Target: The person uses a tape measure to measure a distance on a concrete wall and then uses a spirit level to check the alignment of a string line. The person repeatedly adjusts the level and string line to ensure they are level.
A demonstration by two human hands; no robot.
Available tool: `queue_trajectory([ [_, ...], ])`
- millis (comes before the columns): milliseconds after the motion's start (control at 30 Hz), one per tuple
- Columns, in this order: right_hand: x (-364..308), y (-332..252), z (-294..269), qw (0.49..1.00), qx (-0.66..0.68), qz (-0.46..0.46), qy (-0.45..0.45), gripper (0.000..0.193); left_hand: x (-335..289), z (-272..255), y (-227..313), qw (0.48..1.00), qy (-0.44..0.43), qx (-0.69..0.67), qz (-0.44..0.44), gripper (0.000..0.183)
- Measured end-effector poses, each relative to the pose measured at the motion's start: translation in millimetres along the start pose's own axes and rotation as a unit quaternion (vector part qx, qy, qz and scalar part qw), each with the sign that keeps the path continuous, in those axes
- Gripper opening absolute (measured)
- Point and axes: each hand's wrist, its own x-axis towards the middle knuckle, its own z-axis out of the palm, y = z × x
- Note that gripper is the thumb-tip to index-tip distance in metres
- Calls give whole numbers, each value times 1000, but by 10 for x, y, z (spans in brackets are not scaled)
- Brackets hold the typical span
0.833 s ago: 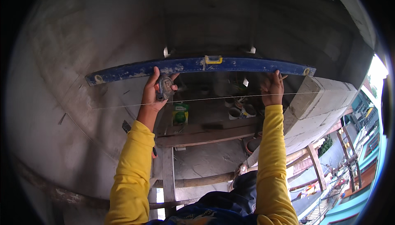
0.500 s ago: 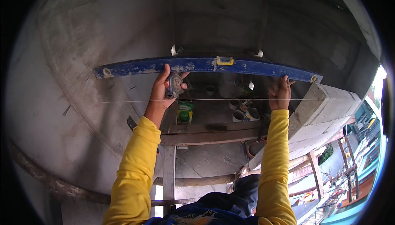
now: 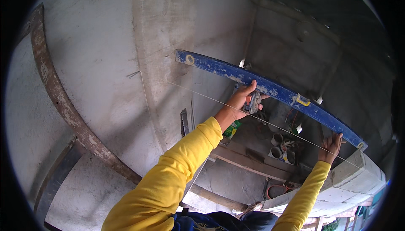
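Observation:
A long blue spirit level point(image 3: 211, 65), smeared with dried mortar, spans from the plastered wall to the top of a block wall point(image 3: 358, 182). My left hand point(image 3: 236, 102) is closed round a tape measure point(image 3: 252, 103), its thumb pressed on the level's near face. Toward the level's right end, my right hand point(image 3: 330, 147) pinches the lower edge with its fingers. A thin stick, perhaps a pencil, pokes out beside those fingers. Below the level, a taut string point(image 3: 202, 95) slants down from the plastered wall to the blocks, passing close to both hands.
A handsaw point(image 3: 184, 122) hangs by the left wall, below a nail point(image 3: 134, 74). Wooden planks point(image 3: 249, 162) cross beneath my arms. Farther down stand several white buckets point(image 3: 276, 152) and a green-yellow bag point(image 3: 231, 129). A curved-looking weathered beam point(image 3: 63, 100) runs along the left.
My view has turned left and tilted, so the level now slopes down to the right in the picture. Both hands keep their places on it, the tape measure still in my left.

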Motion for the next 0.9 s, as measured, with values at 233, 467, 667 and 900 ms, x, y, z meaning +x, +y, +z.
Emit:
queue_trajectory([
  [233, 58, 5, -65, 999, 26, 2, -21, 20, 6, 13, 11, 1000, 2, 6, 5, 45],
  [467, 60, -7, -112, 1000, 15, 17, -6, 21, 17, 21, -20, 1000, 19, -7, -2, 42],
  [667, 9, 25, -28, 1000, 6, -10, 5, 20, 23, -13, -3, 1000, 14, -25, -2, 39],
  [900, -73, -50, 127, 999, 21, 4, 26, 21, 41, 17, -24, 999, 28, -19, -5, 41],
])
